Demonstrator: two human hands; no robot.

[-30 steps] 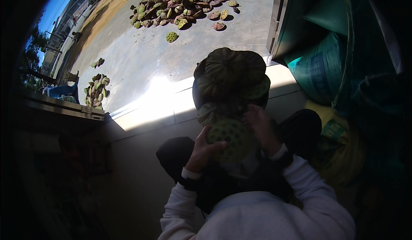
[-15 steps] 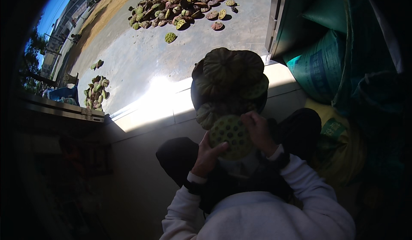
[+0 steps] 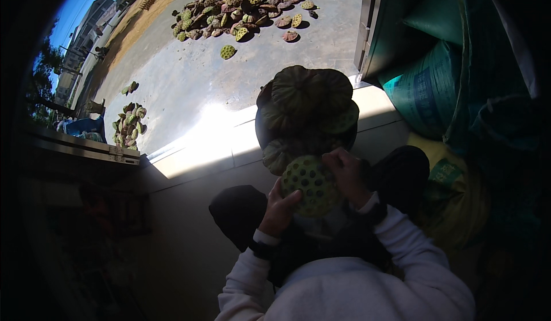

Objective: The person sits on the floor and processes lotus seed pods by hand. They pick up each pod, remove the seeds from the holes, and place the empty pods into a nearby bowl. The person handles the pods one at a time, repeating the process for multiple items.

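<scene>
Still, the left hand [image 3: 278,211] clamps the lotus pod [image 3: 310,186]. The right hand [image 3: 349,176], its grip unclear, has settled at the rim.

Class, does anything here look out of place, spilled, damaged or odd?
One round yellow-green lotus seed pod lies alone on grey concrete, apart from the large heap of green and brown pods, so it looks stray. The round, hole-dotted green pod in the left hand shows no obvious damage, though shade hides detail.
</scene>
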